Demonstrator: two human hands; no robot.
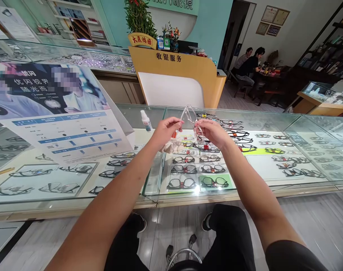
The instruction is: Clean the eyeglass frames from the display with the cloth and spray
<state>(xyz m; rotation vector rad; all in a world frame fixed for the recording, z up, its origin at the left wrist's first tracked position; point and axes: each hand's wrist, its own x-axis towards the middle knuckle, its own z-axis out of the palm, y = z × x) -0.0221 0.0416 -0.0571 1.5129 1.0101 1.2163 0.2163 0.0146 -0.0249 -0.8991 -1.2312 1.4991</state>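
A pair of clear-framed glasses [199, 132] is held up over the glass display case [157, 191]. My left hand [167, 131] pinches one temple of the glasses between thumb and fingers. At the lens side of the frame, my right hand [212, 131] grips the glasses with its fingertips. A crumpled pale cloth [171, 146] lies on the glass just below my left hand. The white spray bottle [146, 121] stands to the left of that hand. Rows of glasses [183, 183] show through the glass beneath both hands.
A large printed stand-up sign [75, 131] occupies the left of the case. Behind the case is a wooden counter [177, 64] with a potted plant [140, 20]. Two people [249, 66] sit at a table at the back right. A stool base [185, 254] shows between my legs.
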